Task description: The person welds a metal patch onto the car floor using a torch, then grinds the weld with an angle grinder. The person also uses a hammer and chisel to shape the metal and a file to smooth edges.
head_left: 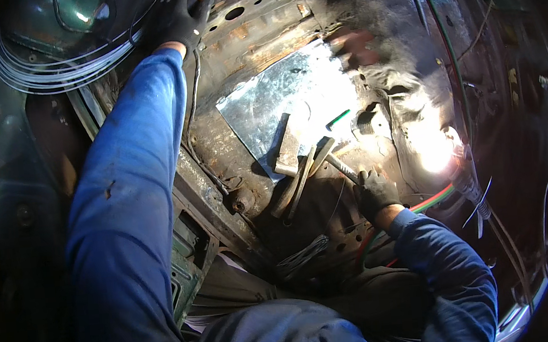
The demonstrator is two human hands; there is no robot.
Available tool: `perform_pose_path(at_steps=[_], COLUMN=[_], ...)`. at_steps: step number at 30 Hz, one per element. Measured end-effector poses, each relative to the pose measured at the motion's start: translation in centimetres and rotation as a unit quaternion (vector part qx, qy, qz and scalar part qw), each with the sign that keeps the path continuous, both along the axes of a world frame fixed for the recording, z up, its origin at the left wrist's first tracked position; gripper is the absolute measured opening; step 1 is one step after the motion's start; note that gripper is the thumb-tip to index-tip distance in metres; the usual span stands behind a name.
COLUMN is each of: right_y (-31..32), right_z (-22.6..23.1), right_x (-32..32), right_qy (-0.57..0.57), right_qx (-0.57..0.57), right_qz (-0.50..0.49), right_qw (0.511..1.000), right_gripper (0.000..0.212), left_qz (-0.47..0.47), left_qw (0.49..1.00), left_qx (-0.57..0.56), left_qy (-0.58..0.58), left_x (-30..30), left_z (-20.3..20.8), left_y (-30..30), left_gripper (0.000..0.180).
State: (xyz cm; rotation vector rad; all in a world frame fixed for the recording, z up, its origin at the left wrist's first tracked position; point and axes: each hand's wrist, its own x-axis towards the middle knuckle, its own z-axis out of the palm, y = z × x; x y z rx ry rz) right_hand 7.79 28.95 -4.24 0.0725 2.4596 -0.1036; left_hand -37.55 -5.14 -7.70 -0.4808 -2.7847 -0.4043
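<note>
My left hand point(180, 24), in a dark glove, reaches to the top edge and leans by a rusty body panel with round holes. Its fingers look apart, partly dark and cut off by the edge. My right hand point(375, 195), also gloved, is closed around the handle of a hammer point(340, 165); the hammer's head lies by the near edge of a shiny metal sheet point(268, 106). Next to the head are a worn block point(287, 151), a thin stick point(301, 185) and a wooden handle point(283, 203). A green pen-like stick point(338, 120) lies on the sheet.
A glaring work lamp point(445, 153) stands at right, with red and green hoses point(433, 200) beneath. Coiled wire point(63, 75) hangs upper left. A cable point(193, 106) runs beside my left forearm. Thin rods point(304, 252) lie near my legs. Rusty body metal surrounds me.
</note>
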Motion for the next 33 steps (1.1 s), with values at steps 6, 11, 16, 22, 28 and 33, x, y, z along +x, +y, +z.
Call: perform_pose_path(at_steps=[6, 11, 16, 22, 28, 33], right_y=[0.0, -0.2, -0.5, -0.2, -0.3, 0.9], right_z=[-5.0, -6.8, -8.8, -7.2, -7.1, -9.4], right_x=[0.8, 0.8, 0.7, 0.0, -2.2, -2.8], right_qy=[-0.079, -0.051, -0.080, -0.068, -0.099, -0.111], right_qx=[0.049, 0.034, 0.020, -0.029, -0.064, 0.058], right_qz=[-0.011, -0.117, -0.233, -0.343, -0.370, -0.071], right_qw=[0.996, 0.991, 0.969, 0.937, 0.921, 0.990], right_gripper=[0.056, 0.055, 0.043, 0.042, 0.046, 0.034], left_qz=[-0.003, -0.022, -0.036, -0.011, -0.069, -0.004], left_qw=[0.996, 0.985, 0.988, 0.986, 0.986, 0.881], left_qx=[0.042, -0.052, -0.055, -0.062, 0.087, 0.350], left_qy=[-0.077, -0.163, -0.140, -0.152, -0.126, -0.318], left_x=[-2.2, -4.9, -4.5, -2.9, 0.5, 14.7], left_z=[-1.0, 0.2, 1.5, 8.0, 12.2, 14.3], left_y=[-1.1, -1.6, -1.2, 1.6, -0.2, 6.6], left_gripper=[0.081, 0.090, 0.075, 0.065, 0.061, 0.064])
